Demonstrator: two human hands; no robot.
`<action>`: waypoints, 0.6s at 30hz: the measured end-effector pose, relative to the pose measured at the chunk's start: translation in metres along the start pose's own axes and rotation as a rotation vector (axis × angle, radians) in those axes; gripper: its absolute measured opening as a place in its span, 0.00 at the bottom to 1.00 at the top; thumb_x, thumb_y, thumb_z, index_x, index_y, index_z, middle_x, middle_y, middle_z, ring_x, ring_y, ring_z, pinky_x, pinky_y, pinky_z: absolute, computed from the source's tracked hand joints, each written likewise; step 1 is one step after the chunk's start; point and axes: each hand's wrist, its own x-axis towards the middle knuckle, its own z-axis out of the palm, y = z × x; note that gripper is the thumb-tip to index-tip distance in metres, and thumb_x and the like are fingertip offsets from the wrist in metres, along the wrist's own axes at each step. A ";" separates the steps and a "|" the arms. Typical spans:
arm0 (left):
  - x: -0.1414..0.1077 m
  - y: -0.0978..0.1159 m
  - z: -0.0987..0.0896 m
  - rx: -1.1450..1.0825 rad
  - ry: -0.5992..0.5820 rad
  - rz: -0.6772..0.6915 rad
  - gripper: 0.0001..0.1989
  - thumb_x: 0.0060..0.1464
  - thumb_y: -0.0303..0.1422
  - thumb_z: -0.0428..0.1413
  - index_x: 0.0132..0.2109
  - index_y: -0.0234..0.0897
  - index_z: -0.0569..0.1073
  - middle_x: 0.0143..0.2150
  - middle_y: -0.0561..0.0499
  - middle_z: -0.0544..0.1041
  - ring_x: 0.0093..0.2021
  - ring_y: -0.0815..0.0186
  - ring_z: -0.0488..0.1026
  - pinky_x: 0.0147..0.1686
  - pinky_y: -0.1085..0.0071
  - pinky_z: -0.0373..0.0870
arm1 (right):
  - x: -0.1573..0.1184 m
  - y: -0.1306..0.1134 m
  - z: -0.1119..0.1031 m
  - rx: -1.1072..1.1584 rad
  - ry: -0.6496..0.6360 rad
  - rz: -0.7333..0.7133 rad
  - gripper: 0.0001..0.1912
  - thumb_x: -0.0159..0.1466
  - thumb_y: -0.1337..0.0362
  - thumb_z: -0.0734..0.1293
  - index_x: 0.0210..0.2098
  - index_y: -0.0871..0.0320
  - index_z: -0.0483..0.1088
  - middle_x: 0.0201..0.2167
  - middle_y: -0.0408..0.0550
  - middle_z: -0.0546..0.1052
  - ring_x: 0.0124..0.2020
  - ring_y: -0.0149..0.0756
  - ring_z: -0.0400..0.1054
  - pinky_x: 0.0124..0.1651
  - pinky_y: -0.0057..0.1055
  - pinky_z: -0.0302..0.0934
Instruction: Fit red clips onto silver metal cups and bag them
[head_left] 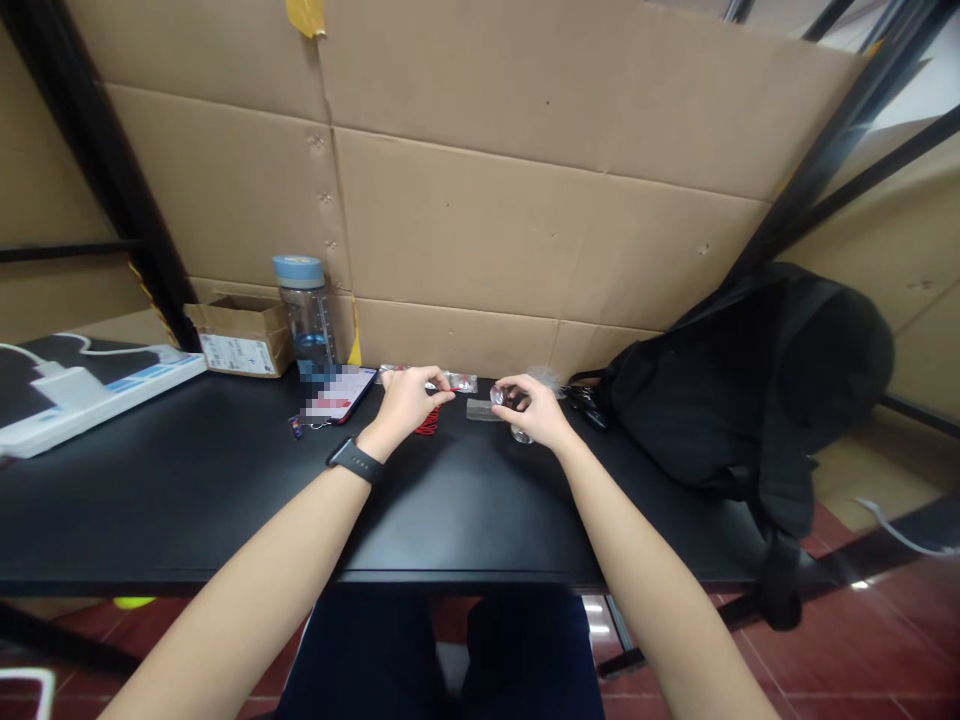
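My left hand, a dark watch on its wrist, is raised over the black table with thumb and fingertips pinched on a thin red cord. More red looped cord lies under that hand, partly hidden by it. Between the thumb and fingers of my right hand is a small clear round piece, shiny like glass or plastic. A second clear round piece sits just below that hand. Between the hands lies a clear plastic wrapper, and behind them a shiny clear packet.
A phone, a bottle with a blue lid and a small cardboard box stand or lie to the left. Farther left is a power strip. At the right, a black backpack rests beside keys. Cardboard walls the back.
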 end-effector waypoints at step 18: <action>-0.004 0.014 0.006 -0.109 -0.089 0.059 0.08 0.61 0.40 0.60 0.39 0.45 0.82 0.46 0.52 0.84 0.53 0.55 0.75 0.57 0.58 0.63 | -0.001 -0.019 0.018 0.280 -0.018 0.072 0.24 0.55 0.57 0.78 0.49 0.53 0.74 0.50 0.51 0.78 0.46 0.41 0.75 0.40 0.33 0.69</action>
